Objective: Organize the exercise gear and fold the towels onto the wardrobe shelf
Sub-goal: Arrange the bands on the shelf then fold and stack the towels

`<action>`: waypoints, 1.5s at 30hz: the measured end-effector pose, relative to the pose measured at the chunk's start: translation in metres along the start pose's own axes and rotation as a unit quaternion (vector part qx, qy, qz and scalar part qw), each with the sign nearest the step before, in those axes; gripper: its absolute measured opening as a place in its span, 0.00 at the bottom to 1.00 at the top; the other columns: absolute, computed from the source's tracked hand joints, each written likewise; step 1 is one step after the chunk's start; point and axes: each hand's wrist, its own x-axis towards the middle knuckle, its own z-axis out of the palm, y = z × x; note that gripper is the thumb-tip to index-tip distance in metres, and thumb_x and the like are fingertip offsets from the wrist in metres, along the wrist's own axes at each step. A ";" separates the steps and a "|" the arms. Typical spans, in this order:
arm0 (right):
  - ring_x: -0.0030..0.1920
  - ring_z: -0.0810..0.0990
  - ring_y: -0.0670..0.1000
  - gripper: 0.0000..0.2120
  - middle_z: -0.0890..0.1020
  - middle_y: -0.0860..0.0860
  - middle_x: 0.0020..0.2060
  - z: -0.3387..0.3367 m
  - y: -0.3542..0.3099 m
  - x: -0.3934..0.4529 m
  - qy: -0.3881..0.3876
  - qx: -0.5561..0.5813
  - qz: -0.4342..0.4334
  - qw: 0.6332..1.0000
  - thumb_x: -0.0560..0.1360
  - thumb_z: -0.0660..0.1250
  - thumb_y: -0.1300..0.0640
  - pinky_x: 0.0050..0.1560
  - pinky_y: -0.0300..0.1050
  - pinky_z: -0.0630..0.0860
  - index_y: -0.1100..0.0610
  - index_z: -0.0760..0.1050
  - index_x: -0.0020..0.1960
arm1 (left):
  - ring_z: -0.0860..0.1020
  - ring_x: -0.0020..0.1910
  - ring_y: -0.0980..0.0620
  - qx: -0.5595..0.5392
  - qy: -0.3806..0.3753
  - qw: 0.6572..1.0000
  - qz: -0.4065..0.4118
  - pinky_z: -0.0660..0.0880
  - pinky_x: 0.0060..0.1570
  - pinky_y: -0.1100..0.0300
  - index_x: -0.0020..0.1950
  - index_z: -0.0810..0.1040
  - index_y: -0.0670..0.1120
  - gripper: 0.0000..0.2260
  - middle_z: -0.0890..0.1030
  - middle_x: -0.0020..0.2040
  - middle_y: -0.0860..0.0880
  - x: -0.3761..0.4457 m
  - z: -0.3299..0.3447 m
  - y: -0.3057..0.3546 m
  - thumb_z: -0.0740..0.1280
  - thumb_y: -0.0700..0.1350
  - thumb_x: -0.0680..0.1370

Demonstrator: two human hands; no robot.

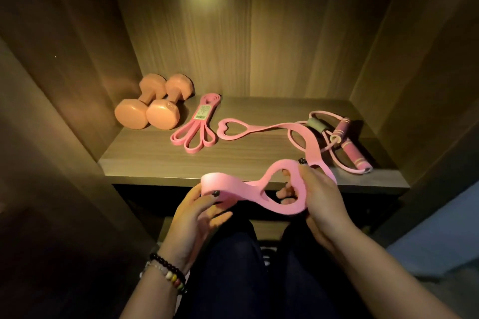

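Observation:
A long pink stretch band with heart-shaped loops (pixel 269 197) runs from my hands up onto the wardrobe shelf (pixel 155 163), where its far heart loop (pixel 231 130) lies flat. My left hand (pixel 199 212) pinches the rolled near end of the band between thumb and fingers. My right hand (pixel 320 194) grips the band at a heart loop, with fingers showing through the opening. Both hands hover just in front of the shelf's front edge. No towels are in view.
Two peach dumbbells (pixel 153 103) lie side by side at the shelf's back left. A folded pink resistance band with a label (pixel 198 124) lies beside them. A pink jump rope with striped handles (pixel 347 142) sits at the right. Wardrobe walls close in on both sides.

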 end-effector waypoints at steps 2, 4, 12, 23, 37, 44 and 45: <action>0.35 0.80 0.52 0.16 0.81 0.54 0.32 0.007 0.001 0.007 0.017 0.015 0.004 1.000 0.81 0.57 0.55 0.41 0.47 0.76 0.63 0.78 0.45 | 0.80 0.56 0.35 -0.094 0.009 0.995 -0.022 0.78 0.55 0.46 0.60 0.74 0.36 0.29 0.80 0.57 0.34 0.002 -0.004 0.006 0.74 0.40 0.61; 0.40 0.82 0.50 0.17 0.84 0.50 0.34 0.017 0.003 0.014 0.009 0.019 0.019 1.000 0.82 0.57 0.51 0.43 0.44 0.76 0.59 0.80 0.46 | 0.77 0.60 0.32 -0.196 -0.012 0.980 -0.039 0.73 0.59 0.41 0.61 0.73 0.37 0.35 0.77 0.61 0.31 0.002 -0.009 0.015 0.79 0.42 0.57; 0.42 0.84 0.51 0.13 0.85 0.55 0.43 0.073 0.019 0.045 -0.079 0.050 0.068 0.993 0.72 0.69 0.70 0.36 0.45 0.79 0.58 0.80 0.53 | 0.80 0.57 0.40 -0.112 0.118 0.987 0.012 0.78 0.52 0.48 0.64 0.76 0.40 0.25 0.81 0.57 0.37 0.013 -0.032 0.060 0.71 0.50 0.69; 0.43 0.82 0.52 0.22 0.80 0.53 0.49 0.145 0.017 0.079 -0.104 -0.135 -0.011 0.985 0.67 0.72 0.66 0.35 0.46 0.81 0.52 0.73 0.58 | 0.83 0.44 0.50 0.176 0.313 0.926 0.115 0.81 0.37 0.61 0.57 0.78 0.41 0.13 0.84 0.46 0.46 0.064 -0.055 0.110 0.70 0.47 0.76; 0.44 0.81 0.51 0.16 0.82 0.49 0.45 0.153 0.020 0.100 -0.148 -0.229 -0.099 0.957 0.68 0.73 0.66 0.43 0.41 0.77 0.46 0.75 0.46 | 0.82 0.44 0.44 0.094 0.451 0.880 0.114 0.81 0.43 0.51 0.50 0.77 0.40 0.15 0.81 0.47 0.41 0.108 -0.069 0.090 0.70 0.52 0.76; 0.41 0.82 0.48 0.18 0.83 0.46 0.41 0.149 0.030 0.100 -0.128 -0.218 -0.156 0.955 0.67 0.77 0.63 0.43 0.41 0.78 0.47 0.75 0.49 | 0.80 0.52 0.44 0.133 0.413 0.891 0.131 0.77 0.57 0.46 0.62 0.72 0.39 0.22 0.80 0.51 0.42 0.095 -0.069 0.083 0.71 0.41 0.70; 0.40 0.82 0.47 0.18 0.83 0.46 0.41 0.149 0.032 0.100 -0.129 -0.195 -0.157 0.960 0.66 0.78 0.63 0.43 0.43 0.79 0.47 0.76 0.47 | 0.79 0.52 0.45 0.134 0.431 0.881 0.144 0.78 0.56 0.48 0.62 0.73 0.39 0.21 0.80 0.53 0.42 0.094 -0.071 0.080 0.71 0.39 0.70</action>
